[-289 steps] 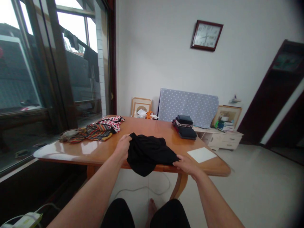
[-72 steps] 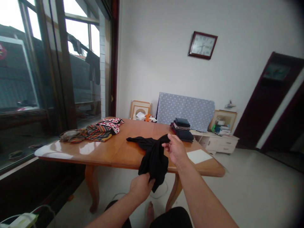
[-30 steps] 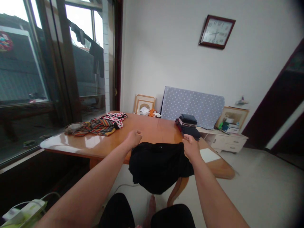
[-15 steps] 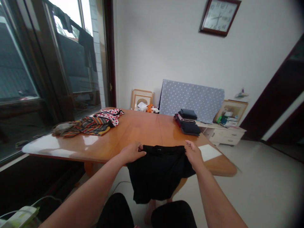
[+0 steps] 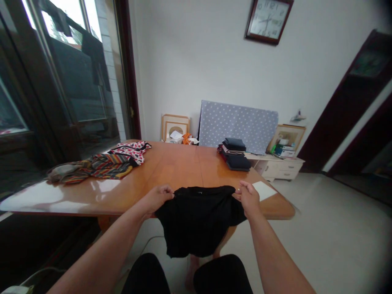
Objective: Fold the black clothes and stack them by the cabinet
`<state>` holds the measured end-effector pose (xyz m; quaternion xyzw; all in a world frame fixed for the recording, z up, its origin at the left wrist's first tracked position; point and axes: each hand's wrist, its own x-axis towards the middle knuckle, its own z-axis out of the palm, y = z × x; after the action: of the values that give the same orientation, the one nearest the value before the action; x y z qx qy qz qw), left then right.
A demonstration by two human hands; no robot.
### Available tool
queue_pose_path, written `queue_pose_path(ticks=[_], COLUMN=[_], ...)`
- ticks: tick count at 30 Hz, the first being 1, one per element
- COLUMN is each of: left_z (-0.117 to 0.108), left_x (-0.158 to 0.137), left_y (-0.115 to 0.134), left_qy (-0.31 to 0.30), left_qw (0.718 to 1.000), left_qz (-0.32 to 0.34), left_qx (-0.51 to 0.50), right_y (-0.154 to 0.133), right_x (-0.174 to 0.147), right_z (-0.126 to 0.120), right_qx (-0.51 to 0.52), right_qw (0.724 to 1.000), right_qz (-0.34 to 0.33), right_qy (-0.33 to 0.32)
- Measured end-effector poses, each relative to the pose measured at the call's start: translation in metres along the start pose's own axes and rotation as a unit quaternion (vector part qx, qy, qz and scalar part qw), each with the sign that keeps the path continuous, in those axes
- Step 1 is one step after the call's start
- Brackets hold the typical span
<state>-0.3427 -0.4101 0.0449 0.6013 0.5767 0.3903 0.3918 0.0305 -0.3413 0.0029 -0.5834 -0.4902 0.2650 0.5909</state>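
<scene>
A black T-shirt (image 5: 196, 220) hangs spread out between my two hands, in front of the near edge of the wooden table (image 5: 177, 163). My left hand (image 5: 159, 198) pinches its upper left corner between thumb and fingers. At the upper right corner, my right hand (image 5: 247, 198) grips the cloth in the same way. The top edge is drawn fairly straight, with a small pale label near its middle. Below, the cloth hangs loosely over my knees.
To the left on the table lie a striped garment (image 5: 113, 165) and a red-and-white patterned garment (image 5: 136, 152). A stack of folded clothes (image 5: 235, 154) stands at the right, behind a white sheet (image 5: 263, 190). A white cabinet (image 5: 284, 169) is beyond.
My view has turned slightly to the right, so the room sits further left. Both hands still hold the T-shirt, whose side parts now spread a little wider.
</scene>
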Motion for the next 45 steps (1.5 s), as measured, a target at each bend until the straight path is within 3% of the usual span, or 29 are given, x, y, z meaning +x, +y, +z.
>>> queue_pose_path(ticks=[4, 7, 10, 12, 15, 17, 20, 22, 24, 27, 31, 38, 45], left_z=[-0.033, -0.063, -0.088, -0.099, -0.106, -0.105, -0.101, -0.097, -0.092, -0.086, -0.085, -0.088, -0.103], left_x=[0.001, 0.007, 0.012, 0.013, 0.011, 0.009, 0.007, 0.008, 0.008, 0.011, 0.016, 0.018, 0.004], left_y=[0.006, 0.005, 0.000, -0.002, -0.004, -0.005, -0.007, -0.010, -0.012, -0.018, -0.027, -0.021, -0.017], left_qy=[0.113, 0.226, 0.310, 0.332, 0.341, 0.345, 0.356, 0.366, 0.366, 0.353, 0.326, 0.312, 0.293], left_qw=[0.985, 0.950, 0.916, 0.907, 0.907, 0.909, 0.913, 0.915, 0.918, 0.927, 0.940, 0.947, 0.954], left_qz=[0.034, 0.050, 0.059, 0.054, 0.044, 0.041, 0.036, 0.032, 0.031, 0.029, 0.030, 0.043, 0.045], left_qx=[-0.128, -0.209, -0.248, -0.254, -0.243, -0.230, -0.197, -0.169, -0.146, -0.122, -0.092, -0.058, 0.042], right_y=[-0.004, -0.002, 0.000, -0.001, -0.008, -0.016, -0.025, -0.027, -0.023, -0.013, -0.007, -0.015, -0.015], right_x=[-0.007, -0.012, -0.013, -0.013, -0.014, -0.014, -0.008, -0.001, 0.006, 0.012, 0.013, 0.009, 0.004], right_z=[0.004, 0.012, 0.021, 0.025, 0.028, 0.026, 0.020, 0.015, 0.010, 0.006, 0.013, 0.050, 0.066], right_qx=[-0.016, -0.043, -0.092, -0.138, -0.192, -0.171, -0.070, -0.055, -0.127, -0.261, -0.292, -0.213, -0.249], right_qw=[0.997, 0.987, 0.981, 0.975, 0.955, 0.955, 0.979, 0.990, 0.987, 0.960, 0.950, 0.959, 0.941], right_qz=[0.021, -0.014, -0.054, -0.068, -0.066, -0.054, -0.029, -0.016, -0.017, -0.033, -0.067, -0.110, -0.068], right_qy=[-0.076, -0.155, -0.163, -0.163, -0.215, -0.235, -0.190, -0.131, -0.092, -0.099, -0.086, -0.155, -0.218])
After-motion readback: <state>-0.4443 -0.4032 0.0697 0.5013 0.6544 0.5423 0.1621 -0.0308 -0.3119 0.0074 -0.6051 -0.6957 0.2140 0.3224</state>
